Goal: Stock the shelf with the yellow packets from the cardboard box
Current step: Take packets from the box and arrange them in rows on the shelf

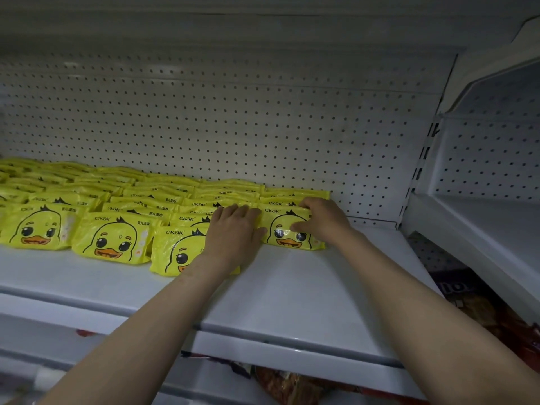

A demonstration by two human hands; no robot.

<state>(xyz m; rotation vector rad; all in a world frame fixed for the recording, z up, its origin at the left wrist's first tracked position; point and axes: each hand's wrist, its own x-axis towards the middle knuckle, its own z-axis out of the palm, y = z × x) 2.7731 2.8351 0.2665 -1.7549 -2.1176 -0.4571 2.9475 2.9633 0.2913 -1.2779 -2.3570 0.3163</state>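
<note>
Several rows of yellow packets with a duck face (108,238) stand upright on the white shelf (292,287), filling its left and middle. My left hand (233,232) lies flat with straight fingers on the tops of one row, its palm over the front packet (175,252). My right hand (321,219) grips the front packet of the rightmost row (280,229), fingers over its top edge and thumb on its face. The cardboard box is out of view.
A perforated white back panel (263,127) rises behind the packets. A slotted upright (418,171) and a neighbouring white shelf unit (482,200) stand to the right. Dark snack packages (292,384) lie on the shelf below. Bare shelf surface lies right of the last row.
</note>
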